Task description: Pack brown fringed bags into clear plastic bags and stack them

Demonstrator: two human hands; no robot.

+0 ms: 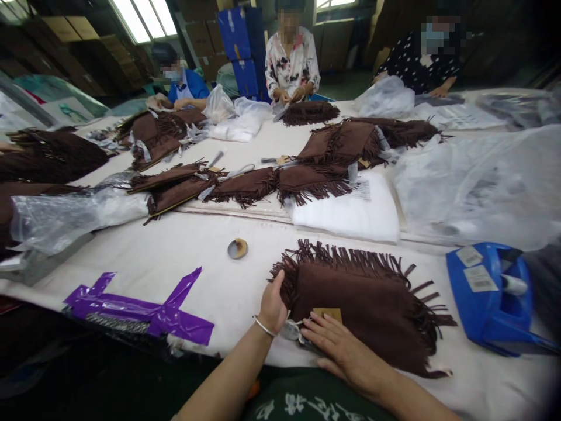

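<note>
Okay so the brown fringed suede piece (pixel 363 310) lies flat on the white-covered table (pixel 175 280), right between both hands. My left hand (pixel 272 305) is curled and gripping its fringed edge, with a thin metal bangle (pixel 265 327) on the wrist. The right hand (pixel 342 351) is open, fingers spread, pressed flat on the suede just below a small kraft paper tag (pixel 327 314). Tucked right by the fingertips of that hand is some shiny metal bit (pixel 291 331), partly hidden, so can't really tell what it is.

Past the left hand there's a small tape roll (pixel 237 248), and further left some purple tape (pixel 140 313) stuck along the table edge. Off to the right of the right hand sits a blue plastic dispenser (pixel 484 292) with white labels on it. Straight ahead of both hands is a white folded stack (pixel 346 213), then more brown fringed pieces (pixel 324 158) and clear plastic bags (pixel 477 181). Way beyond those, a person in a floral blouse (pixel 291 64) works across the table.
</note>
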